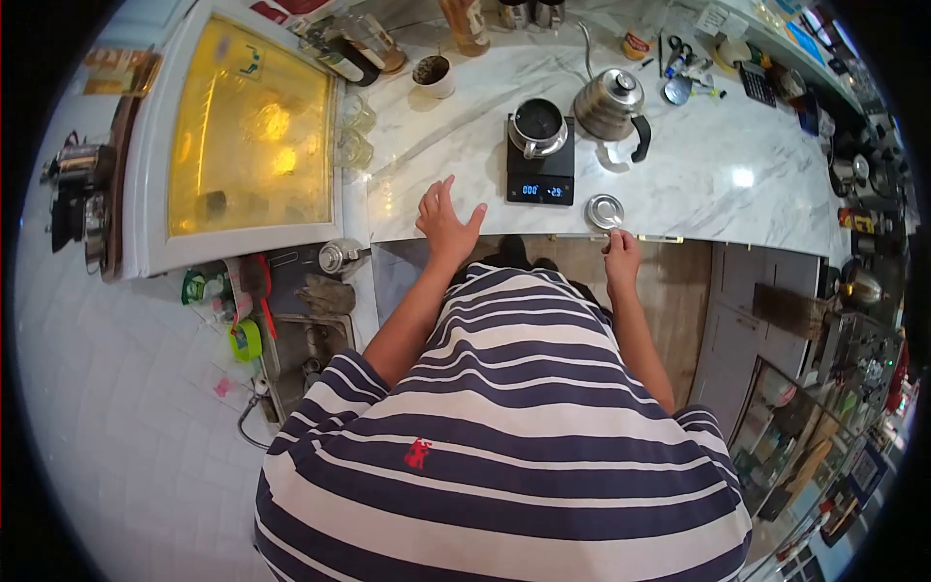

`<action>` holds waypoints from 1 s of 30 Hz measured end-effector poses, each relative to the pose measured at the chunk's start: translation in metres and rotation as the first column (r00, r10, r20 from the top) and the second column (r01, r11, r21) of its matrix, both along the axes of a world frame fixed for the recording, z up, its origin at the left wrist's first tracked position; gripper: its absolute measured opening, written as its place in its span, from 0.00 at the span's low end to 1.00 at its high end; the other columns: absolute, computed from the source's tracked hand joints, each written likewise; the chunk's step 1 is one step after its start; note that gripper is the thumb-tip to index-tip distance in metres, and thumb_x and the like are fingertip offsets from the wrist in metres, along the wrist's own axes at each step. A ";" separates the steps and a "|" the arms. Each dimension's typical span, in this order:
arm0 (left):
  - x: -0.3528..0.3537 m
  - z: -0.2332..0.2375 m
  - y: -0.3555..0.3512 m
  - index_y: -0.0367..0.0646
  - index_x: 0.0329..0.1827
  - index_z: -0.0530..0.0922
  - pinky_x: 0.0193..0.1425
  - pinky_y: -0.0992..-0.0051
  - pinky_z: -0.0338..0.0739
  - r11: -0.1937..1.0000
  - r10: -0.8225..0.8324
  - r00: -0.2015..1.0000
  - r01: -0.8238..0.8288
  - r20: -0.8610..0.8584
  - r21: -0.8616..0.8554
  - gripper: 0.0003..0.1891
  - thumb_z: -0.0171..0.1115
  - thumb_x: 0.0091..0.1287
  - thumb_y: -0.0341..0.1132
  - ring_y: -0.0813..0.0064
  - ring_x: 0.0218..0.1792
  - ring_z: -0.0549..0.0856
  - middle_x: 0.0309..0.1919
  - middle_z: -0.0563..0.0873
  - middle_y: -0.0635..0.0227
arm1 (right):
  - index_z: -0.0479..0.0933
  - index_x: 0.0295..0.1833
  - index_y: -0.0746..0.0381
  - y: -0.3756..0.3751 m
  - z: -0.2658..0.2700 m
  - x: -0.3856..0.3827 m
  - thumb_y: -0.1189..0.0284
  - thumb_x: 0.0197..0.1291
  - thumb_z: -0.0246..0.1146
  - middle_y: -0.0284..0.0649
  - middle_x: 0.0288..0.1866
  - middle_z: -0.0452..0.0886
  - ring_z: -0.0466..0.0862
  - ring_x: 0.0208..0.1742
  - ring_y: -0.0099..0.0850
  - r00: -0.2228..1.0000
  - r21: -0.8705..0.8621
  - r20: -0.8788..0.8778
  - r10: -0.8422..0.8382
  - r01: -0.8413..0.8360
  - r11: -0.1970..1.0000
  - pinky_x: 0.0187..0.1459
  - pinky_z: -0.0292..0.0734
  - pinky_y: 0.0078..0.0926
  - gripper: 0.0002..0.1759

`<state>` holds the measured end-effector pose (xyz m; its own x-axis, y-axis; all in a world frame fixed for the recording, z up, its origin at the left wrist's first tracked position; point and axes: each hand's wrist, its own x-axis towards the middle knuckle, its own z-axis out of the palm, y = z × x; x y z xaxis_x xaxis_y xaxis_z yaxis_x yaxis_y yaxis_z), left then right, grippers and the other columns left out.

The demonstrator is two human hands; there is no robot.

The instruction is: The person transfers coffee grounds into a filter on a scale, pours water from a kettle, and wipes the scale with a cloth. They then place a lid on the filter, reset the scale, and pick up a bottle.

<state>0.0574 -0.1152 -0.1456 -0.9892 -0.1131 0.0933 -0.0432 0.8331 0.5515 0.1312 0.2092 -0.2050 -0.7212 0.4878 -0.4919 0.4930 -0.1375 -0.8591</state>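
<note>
My left hand [449, 223] hovers at the counter's front edge, fingers spread and holding nothing. At the near rim of a small round metal dish [605, 210], my right hand [622, 258] is closed in a pinch; its fingertips partly hide the grip. Between and beyond my hands lies a black digital scale [540, 177] with a lit blue-white display. On the scale stands a coffee dripper [539, 120] with dark contents, and a metallic base shows under it. A steel gooseneck kettle [610, 105] with a black handle sits right of the scale.
A white cup [433, 77] with dark contents stands behind on the marble counter [436, 131]. Bottles [364, 44] and glasses [355, 149] are at the left, beside a yellow-lit cabinet door [257, 131]. Scissors [679, 50] and a calculator [756, 84] lie back right. A sink [315, 335] is lower left.
</note>
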 end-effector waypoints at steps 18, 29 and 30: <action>-0.015 0.000 -0.024 0.46 0.83 0.66 0.77 0.49 0.68 0.967 -0.044 0.996 0.063 -0.079 0.246 0.43 0.76 0.66 0.40 0.49 0.73 0.75 0.72 0.76 0.51 | 0.85 0.57 0.71 -0.004 0.092 -0.034 0.59 0.82 0.62 0.40 0.43 0.88 0.84 0.46 0.26 0.988 0.283 -0.151 -0.043 0.084 0.955 0.53 0.79 0.28 0.23; -0.070 -0.002 -0.058 0.47 0.79 0.72 0.73 0.51 0.72 0.958 -0.012 0.998 0.029 -0.061 0.284 0.38 0.76 0.67 0.43 0.49 0.71 0.77 0.70 0.79 0.54 | 0.85 0.64 0.63 -0.091 0.201 -0.297 0.51 0.74 0.67 0.48 0.50 0.92 0.90 0.48 0.39 0.695 0.505 -0.330 0.639 -0.442 0.742 0.55 0.83 0.36 0.27; -0.074 -0.001 -0.059 0.47 0.78 0.72 0.73 0.51 0.72 0.957 -0.004 0.999 0.018 -0.050 0.288 0.37 0.76 0.67 0.43 0.49 0.71 0.78 0.69 0.80 0.53 | 0.85 0.64 0.63 -0.100 0.195 -0.320 0.51 0.74 0.67 0.49 0.50 0.92 0.90 0.49 0.39 0.685 0.516 -0.285 0.670 -0.480 0.710 0.55 0.82 0.37 0.28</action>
